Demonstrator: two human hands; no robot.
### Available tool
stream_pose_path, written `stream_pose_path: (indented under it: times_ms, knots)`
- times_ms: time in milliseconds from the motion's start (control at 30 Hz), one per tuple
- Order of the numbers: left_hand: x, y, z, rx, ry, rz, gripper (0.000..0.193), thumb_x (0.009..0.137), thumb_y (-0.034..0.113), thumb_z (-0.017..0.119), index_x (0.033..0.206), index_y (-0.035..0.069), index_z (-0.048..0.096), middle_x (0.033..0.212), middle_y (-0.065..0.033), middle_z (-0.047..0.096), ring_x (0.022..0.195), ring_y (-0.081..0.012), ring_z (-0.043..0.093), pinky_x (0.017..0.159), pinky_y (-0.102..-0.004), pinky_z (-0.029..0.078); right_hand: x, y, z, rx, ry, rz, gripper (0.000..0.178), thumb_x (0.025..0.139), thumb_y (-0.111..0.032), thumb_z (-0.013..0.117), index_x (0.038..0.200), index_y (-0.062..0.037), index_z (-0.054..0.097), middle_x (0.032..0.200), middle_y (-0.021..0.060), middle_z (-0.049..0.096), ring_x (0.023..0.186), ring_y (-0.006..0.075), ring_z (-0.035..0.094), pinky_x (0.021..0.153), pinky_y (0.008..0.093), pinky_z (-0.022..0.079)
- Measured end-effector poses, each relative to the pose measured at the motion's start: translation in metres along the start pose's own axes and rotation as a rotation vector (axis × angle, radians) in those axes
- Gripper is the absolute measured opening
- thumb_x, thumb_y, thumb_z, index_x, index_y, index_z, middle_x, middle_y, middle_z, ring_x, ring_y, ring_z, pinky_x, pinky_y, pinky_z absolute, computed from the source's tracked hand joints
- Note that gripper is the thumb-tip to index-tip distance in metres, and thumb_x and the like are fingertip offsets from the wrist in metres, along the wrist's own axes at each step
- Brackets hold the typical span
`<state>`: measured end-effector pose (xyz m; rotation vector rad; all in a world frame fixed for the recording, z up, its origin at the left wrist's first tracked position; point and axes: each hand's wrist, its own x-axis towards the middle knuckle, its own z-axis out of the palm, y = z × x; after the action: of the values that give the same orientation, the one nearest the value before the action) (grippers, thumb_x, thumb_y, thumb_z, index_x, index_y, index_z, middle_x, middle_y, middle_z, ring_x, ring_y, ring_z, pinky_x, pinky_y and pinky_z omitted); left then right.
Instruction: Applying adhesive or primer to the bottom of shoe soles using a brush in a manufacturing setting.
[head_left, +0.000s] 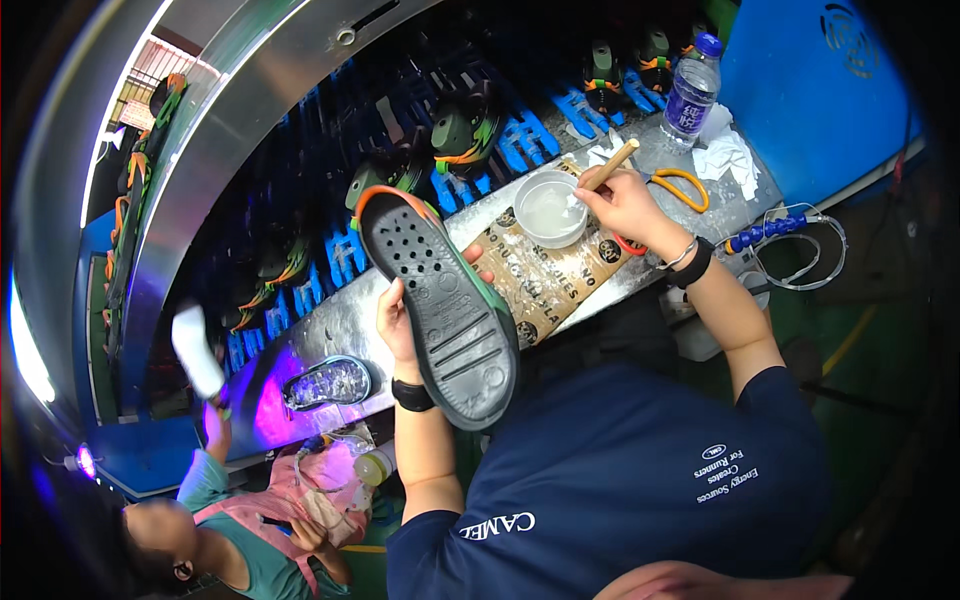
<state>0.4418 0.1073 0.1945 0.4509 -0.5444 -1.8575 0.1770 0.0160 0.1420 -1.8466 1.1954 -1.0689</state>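
Note:
My left hand (396,328) is closed around the edge of a shoe (440,300), its dark grey underside turned up and its rim orange and green. A cluster of small holes marks one end of that underside; ribs and moulded lines cover the rest. To the right, my right hand (630,208) grips a wooden-handled brush (612,165). Its tip is down at a clear plastic bowl (552,232) of whitish, cloudy liquid and cannot be made out. The bowl stands on brown printed paper (535,290) smeared with white.
Behind the bench, green-and-orange shoes (468,135) ride on blue racks (527,140). Scissors (680,188), a water bottle (692,90) and crumpled tissue (728,160) lie right. At left are a dark sole (328,384) and a co-worker (250,520) holding a white piece (197,350).

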Motion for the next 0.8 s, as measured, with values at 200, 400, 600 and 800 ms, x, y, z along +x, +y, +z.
stream_pose_path:
  times_ms: [200,400,600,800]
  knots:
    - [-0.013,0.003,-0.037,-0.023,0.183,-0.039,0.052,0.083,0.038,0.035,0.12,0.002,0.036,0.113,-0.022,0.045,0.096,-0.0324,0.051,0.079,-0.0413,0.045,0.004,-0.025,-0.008,0.042,0.071,0.033,0.01,0.076,-0.009,0.058,0.081,-0.0001,0.057,0.068,0.0,0.054,0.056,0.0033,0.044,0.05,0.0182,0.036]
    - [-0.007,-0.005,-0.013,-0.131,0.193,-0.269,0.045,0.085,0.037,0.041,0.112,0.001,0.045,0.1,-0.0151,0.055,0.084,-0.0243,0.057,0.073,-0.0354,0.048,0.002,-0.06,0.0,0.331,0.14,-0.21,0.009,0.076,-0.006,0.059,0.082,-0.0005,0.057,0.066,-0.0008,0.054,0.057,0.0032,0.047,0.05,0.0173,0.037]
    - [-0.007,-0.01,0.014,-0.152,0.211,-0.375,0.042,0.085,0.035,0.044,0.109,0.001,0.048,0.095,-0.0131,0.057,0.079,-0.0208,0.058,0.069,-0.0319,0.05,0.0,-0.065,0.004,0.219,0.075,-0.258,0.008,0.075,-0.003,0.059,0.082,-0.0004,0.057,0.067,-0.0005,0.054,0.057,0.0031,0.046,0.05,0.0171,0.037]
    - [-0.008,-0.008,0.015,-0.123,0.198,-0.394,0.041,0.085,0.034,0.045,0.109,0.001,0.047,0.094,-0.0129,0.057,0.078,-0.02,0.058,0.069,-0.031,0.05,0.002,-0.064,0.003,0.186,-0.039,-0.254,0.011,0.075,0.0,0.057,0.085,0.0001,0.056,0.075,0.0034,0.054,0.066,0.0078,0.048,0.059,0.02,0.039]
